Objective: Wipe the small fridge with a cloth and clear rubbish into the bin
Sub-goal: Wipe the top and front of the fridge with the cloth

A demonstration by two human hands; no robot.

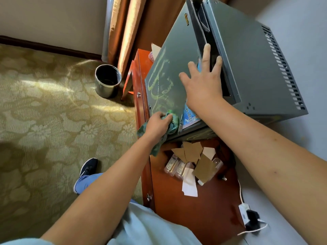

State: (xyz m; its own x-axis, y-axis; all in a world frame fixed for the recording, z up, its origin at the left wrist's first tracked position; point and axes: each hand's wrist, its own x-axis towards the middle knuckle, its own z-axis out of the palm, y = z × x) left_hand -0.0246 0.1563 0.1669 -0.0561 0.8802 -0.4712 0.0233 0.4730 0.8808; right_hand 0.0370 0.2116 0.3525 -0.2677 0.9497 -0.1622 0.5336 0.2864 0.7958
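- Our left hand [157, 123] bunches the soft, limp green cloth [172, 122], fingers clamped on it.
- Our right hand [203, 84], fingers spread, steadies the stiff grey metal fridge door [169, 71].

1. The left hand [156, 125] bunches a green cloth [172, 123] against the lower front of the grey fridge door [164, 80].
2. The right hand [203, 82] lies spread on the door's edge.
3. Cardboard scraps [192, 152] and plastic bottles [174, 166] litter the wooden worktop [203, 209].
4. A metal bin [107, 81] stands on the carpet [44, 112].
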